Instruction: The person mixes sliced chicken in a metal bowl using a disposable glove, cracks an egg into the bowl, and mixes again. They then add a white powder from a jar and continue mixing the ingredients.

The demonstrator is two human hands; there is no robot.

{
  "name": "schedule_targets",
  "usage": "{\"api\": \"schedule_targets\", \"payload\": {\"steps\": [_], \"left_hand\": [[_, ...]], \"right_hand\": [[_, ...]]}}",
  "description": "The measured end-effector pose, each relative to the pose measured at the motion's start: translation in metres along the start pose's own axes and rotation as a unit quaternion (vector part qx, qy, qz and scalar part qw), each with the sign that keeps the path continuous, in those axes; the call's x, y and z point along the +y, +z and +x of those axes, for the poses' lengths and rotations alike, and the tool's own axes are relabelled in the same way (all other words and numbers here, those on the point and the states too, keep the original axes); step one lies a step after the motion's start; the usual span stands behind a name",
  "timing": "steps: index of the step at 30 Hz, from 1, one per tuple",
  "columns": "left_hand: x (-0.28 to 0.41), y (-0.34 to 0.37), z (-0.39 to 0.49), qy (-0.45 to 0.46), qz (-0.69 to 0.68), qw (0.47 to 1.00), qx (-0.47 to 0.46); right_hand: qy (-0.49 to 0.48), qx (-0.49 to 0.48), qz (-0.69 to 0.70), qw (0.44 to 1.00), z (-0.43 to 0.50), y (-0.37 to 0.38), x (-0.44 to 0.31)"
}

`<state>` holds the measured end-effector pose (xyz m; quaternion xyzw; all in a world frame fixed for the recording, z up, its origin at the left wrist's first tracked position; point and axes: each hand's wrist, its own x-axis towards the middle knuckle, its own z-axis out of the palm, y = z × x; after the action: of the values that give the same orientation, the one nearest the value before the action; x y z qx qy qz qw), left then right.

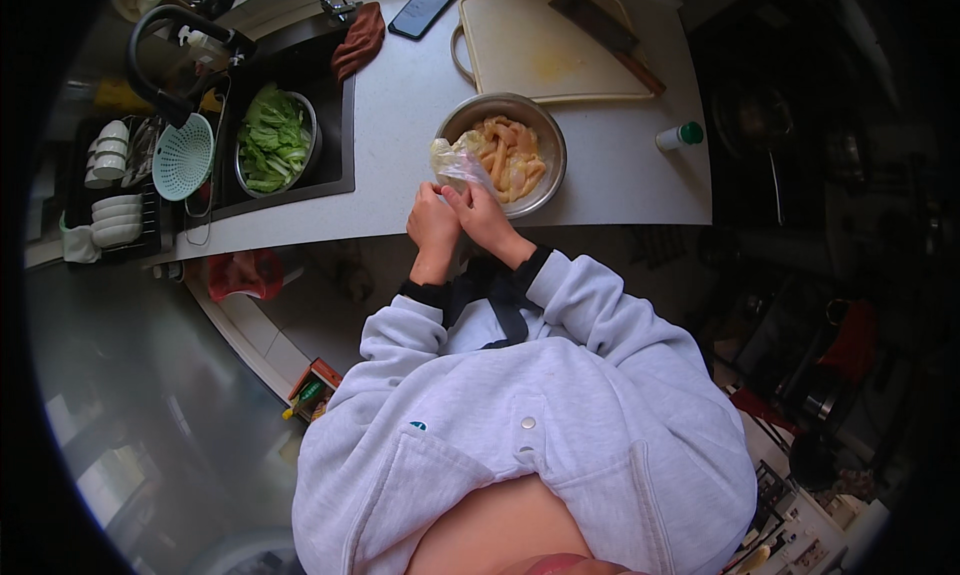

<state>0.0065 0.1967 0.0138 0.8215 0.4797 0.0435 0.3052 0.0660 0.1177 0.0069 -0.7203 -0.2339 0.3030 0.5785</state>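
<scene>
Strips of raw, pale meat (pixel 517 155), perhaps chicken, lie in a round metal bowl (pixel 553 136) near the counter's front edge. Over the bowl's left rim is a crumpled clear plastic glove or bag (pixel 456 161), smeared with something yellowish. My right hand (pixel 481 216) grips the lower end of this plastic. Close against it, my left hand (pixel 433 221) has its fingers curled at the same end; whether it also grips the plastic is not clear. Both hands are in front of the bowl, at its lower left.
Behind the bowl lies a cutting board (pixel 510 50) with a cleaver (pixel 600 27) across it. A green-capped bottle (pixel 679 136) is at right, a phone (pixel 424 9) at the back. Leafy greens (pixel 274 140) fill a bowl in the sink (pixel 343 140), beside a colander (pixel 184 157) and white bowls (pixel 117 221).
</scene>
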Motion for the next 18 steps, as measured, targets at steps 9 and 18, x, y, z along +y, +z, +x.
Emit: {"api": "schedule_targets", "payload": {"steps": [9,18], "left_hand": [[-0.008,0.006,0.007,-0.024,-0.004,1.0,0.018],[-0.015,0.006,0.026,-0.089,-0.048,0.993,0.069]], "right_hand": [[-0.06,-0.032,0.0,0.998,-0.012,0.006,-0.025],[-0.155,-0.091,-0.14,0.974,-0.033,-0.01,-0.037]]}}
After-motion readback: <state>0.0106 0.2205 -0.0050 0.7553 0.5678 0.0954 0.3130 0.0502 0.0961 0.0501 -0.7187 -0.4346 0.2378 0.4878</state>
